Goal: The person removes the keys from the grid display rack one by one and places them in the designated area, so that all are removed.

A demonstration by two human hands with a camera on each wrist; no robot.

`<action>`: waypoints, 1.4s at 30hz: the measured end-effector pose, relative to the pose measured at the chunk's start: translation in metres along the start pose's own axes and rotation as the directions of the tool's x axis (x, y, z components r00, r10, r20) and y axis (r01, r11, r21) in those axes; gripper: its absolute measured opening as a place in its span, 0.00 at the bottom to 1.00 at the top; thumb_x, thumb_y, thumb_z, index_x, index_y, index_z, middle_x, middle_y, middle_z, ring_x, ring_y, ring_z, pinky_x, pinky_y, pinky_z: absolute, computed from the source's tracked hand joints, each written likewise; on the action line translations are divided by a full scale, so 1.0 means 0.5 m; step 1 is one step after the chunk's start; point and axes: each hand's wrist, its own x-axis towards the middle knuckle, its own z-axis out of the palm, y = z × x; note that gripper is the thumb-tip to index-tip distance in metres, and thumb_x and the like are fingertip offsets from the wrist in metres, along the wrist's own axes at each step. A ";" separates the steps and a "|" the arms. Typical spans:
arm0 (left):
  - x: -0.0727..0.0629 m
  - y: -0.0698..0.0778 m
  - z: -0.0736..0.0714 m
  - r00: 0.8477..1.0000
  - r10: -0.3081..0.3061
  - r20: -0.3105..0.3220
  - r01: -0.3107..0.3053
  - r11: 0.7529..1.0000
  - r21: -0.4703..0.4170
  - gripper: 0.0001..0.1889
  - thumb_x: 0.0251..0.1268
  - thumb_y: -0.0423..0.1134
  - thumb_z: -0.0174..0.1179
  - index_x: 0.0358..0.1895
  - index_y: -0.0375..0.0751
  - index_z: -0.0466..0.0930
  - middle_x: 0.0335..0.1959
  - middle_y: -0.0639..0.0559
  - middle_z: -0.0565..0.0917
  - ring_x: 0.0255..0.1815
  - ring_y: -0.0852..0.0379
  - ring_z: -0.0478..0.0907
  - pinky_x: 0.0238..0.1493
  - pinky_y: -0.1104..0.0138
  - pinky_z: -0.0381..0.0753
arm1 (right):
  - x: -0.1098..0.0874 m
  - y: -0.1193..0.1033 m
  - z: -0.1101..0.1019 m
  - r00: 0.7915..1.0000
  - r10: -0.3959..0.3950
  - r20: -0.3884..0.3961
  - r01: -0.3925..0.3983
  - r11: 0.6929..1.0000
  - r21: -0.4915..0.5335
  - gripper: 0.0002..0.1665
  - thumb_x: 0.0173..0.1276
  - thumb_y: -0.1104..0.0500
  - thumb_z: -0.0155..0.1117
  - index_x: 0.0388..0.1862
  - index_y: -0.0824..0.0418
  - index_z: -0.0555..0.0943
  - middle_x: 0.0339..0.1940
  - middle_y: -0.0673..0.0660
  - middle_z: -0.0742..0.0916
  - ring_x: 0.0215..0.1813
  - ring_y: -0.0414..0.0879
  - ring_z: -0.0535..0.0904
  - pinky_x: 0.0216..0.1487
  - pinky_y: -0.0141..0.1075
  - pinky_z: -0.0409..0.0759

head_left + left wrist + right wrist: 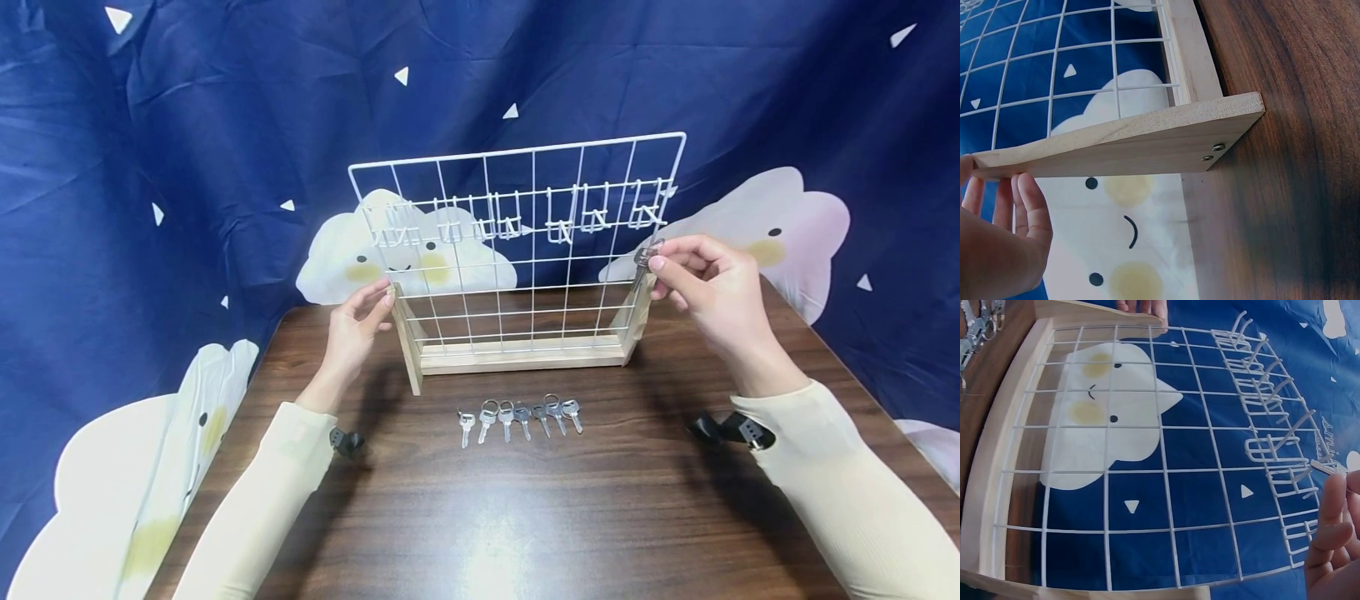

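A white wire grid rack [517, 152] stands upright in a wooden stand [525, 358], with several white hooks [558, 232] hung along its upper part. My left hand [354, 323] pinches the upper end of the stand's left side panel [1116, 147] between thumb and fingers. Beside the rack's right edge, my right hand [712, 279] holds a metal key [643, 257] between thumb and fingertips, below the rightmost hook. In the right wrist view the key [1327, 467] shows close to the hooks, partly hidden by the fingers.
Several keys [506, 418], some with rings, lie in a row on the brown wooden table [420, 508] in front of the stand. A dark blue curtain [247, 108] with clouds and triangles hangs behind. Two screws [1219, 147] show low on the left panel.
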 end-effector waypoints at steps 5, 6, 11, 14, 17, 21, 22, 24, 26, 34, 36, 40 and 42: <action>0.000 -0.002 0.000 1.000 0.000 -0.002 0.000 1.000 0.001 0.23 0.69 0.45 0.64 0.64 0.42 0.78 0.63 0.39 0.81 0.49 0.66 0.83 0.50 0.55 0.89 | -0.014 0.014 -0.001 0.998 0.053 0.024 -0.051 0.994 -0.101 0.06 0.65 0.72 0.66 0.39 0.65 0.85 0.25 0.49 0.90 0.21 0.40 0.82 0.14 0.24 0.72; 0.000 -0.002 0.000 1.000 0.001 -0.003 -0.001 1.000 0.001 0.23 0.69 0.45 0.64 0.64 0.41 0.78 0.63 0.39 0.81 0.49 0.66 0.83 0.51 0.54 0.89 | -0.017 0.018 -0.001 0.997 0.068 0.025 -0.063 0.989 -0.137 0.06 0.65 0.72 0.67 0.39 0.65 0.85 0.26 0.48 0.90 0.21 0.40 0.82 0.14 0.24 0.72; 0.000 -0.002 0.000 1.000 -0.001 -0.003 0.001 1.000 0.001 0.23 0.69 0.45 0.64 0.64 0.41 0.78 0.63 0.38 0.81 0.50 0.65 0.83 0.52 0.53 0.89 | -0.032 0.043 -0.003 0.991 0.132 0.027 -0.114 0.926 -0.361 0.05 0.66 0.66 0.68 0.41 0.62 0.85 0.27 0.41 0.90 0.22 0.38 0.83 0.12 0.27 0.72; 0.000 -0.003 0.000 1.000 -0.004 -0.002 0.004 1.000 0.004 0.23 0.70 0.45 0.64 0.65 0.42 0.78 0.63 0.38 0.81 0.50 0.66 0.83 0.51 0.55 0.89 | -0.039 0.056 -0.002 0.986 0.160 0.036 -0.129 0.892 -0.433 0.05 0.67 0.64 0.69 0.41 0.61 0.85 0.26 0.38 0.89 0.22 0.38 0.83 0.12 0.28 0.71; 0.000 -0.002 -0.002 1.000 -0.009 -0.001 0.009 1.000 0.001 0.23 0.70 0.45 0.63 0.65 0.42 0.77 0.64 0.38 0.80 0.49 0.66 0.83 0.51 0.57 0.89 | -0.045 0.070 -0.001 0.981 0.189 0.050 -0.147 0.882 -0.448 0.06 0.67 0.63 0.69 0.41 0.62 0.84 0.23 0.38 0.88 0.21 0.38 0.82 0.11 0.29 0.70; 0.001 -0.001 -0.002 1.000 -0.020 0.005 0.020 1.000 -0.009 0.23 0.70 0.43 0.63 0.66 0.40 0.76 0.65 0.37 0.79 0.49 0.68 0.82 0.50 0.60 0.90 | -0.055 0.092 -0.003 0.970 0.232 0.079 -0.174 0.880 -0.442 0.09 0.68 0.63 0.68 0.43 0.67 0.82 0.21 0.40 0.87 0.20 0.38 0.81 0.12 0.31 0.70; 0.002 0.000 -0.002 1.000 -0.023 0.006 0.023 1.000 -0.009 0.23 0.71 0.42 0.62 0.66 0.39 0.76 0.65 0.37 0.79 0.49 0.69 0.82 0.51 0.60 0.90 | -0.058 0.098 -0.004 0.966 0.245 0.083 -0.185 0.879 -0.440 0.09 0.68 0.63 0.68 0.43 0.67 0.82 0.21 0.41 0.87 0.20 0.38 0.81 0.12 0.31 0.70; 0.003 -0.001 -0.002 1.000 -0.030 0.009 0.030 1.000 -0.006 0.23 0.71 0.40 0.62 0.66 0.38 0.75 0.65 0.36 0.79 0.48 0.69 0.82 0.52 0.57 0.89 | -0.064 0.110 -0.007 0.959 0.270 0.089 -0.206 0.875 -0.439 0.10 0.69 0.62 0.67 0.43 0.68 0.81 0.21 0.42 0.87 0.20 0.38 0.80 0.12 0.32 0.71; 0.004 -0.001 -0.002 0.999 -0.035 0.009 0.035 0.999 -0.003 0.23 0.72 0.39 0.61 0.66 0.36 0.75 0.65 0.35 0.78 0.48 0.69 0.82 0.54 0.53 0.88 | -0.069 0.122 -0.009 0.951 0.297 0.091 -0.228 0.867 -0.442 0.09 0.70 0.61 0.66 0.43 0.67 0.81 0.20 0.44 0.86 0.20 0.38 0.80 0.13 0.32 0.71; 0.002 -0.001 -0.001 1.000 -0.030 0.003 0.030 0.999 -0.013 0.23 0.71 0.42 0.62 0.66 0.39 0.76 0.65 0.37 0.79 0.49 0.68 0.82 0.54 0.51 0.87 | -0.089 0.169 -0.017 0.912 0.394 0.110 -0.300 0.827 -0.475 0.10 0.70 0.60 0.66 0.43 0.66 0.81 0.20 0.43 0.86 0.22 0.42 0.81 0.13 0.30 0.70; 0.002 -0.002 -0.001 1.000 -0.022 0.000 0.022 1.000 -0.009 0.23 0.70 0.43 0.63 0.65 0.40 0.77 0.64 0.38 0.80 0.49 0.67 0.83 0.53 0.54 0.88 | -0.094 0.179 -0.018 0.897 0.427 0.119 -0.329 0.822 -0.465 0.11 0.69 0.61 0.67 0.44 0.67 0.80 0.20 0.43 0.86 0.21 0.40 0.80 0.12 0.29 0.69; 0.001 -0.003 -0.001 1.000 -0.006 -0.002 0.006 1.000 0.002 0.24 0.70 0.45 0.63 0.65 0.41 0.77 0.64 0.38 0.80 0.50 0.66 0.83 0.50 0.58 0.90 | -0.104 0.199 -0.020 0.852 0.501 0.151 -0.401 0.810 -0.427 0.13 0.68 0.62 0.67 0.45 0.70 0.79 0.21 0.41 0.86 0.20 0.38 0.79 0.12 0.26 0.67; 0.001 -0.003 -0.001 1.000 -0.002 -0.003 0.002 1.000 0.004 0.24 0.70 0.46 0.63 0.65 0.41 0.77 0.63 0.38 0.80 0.50 0.66 0.83 0.49 0.59 0.90 | -0.108 0.208 -0.022 0.828 0.534 0.173 -0.432 0.802 -0.412 0.15 0.68 0.62 0.67 0.46 0.72 0.79 0.21 0.41 0.87 0.20 0.38 0.78 0.12 0.25 0.64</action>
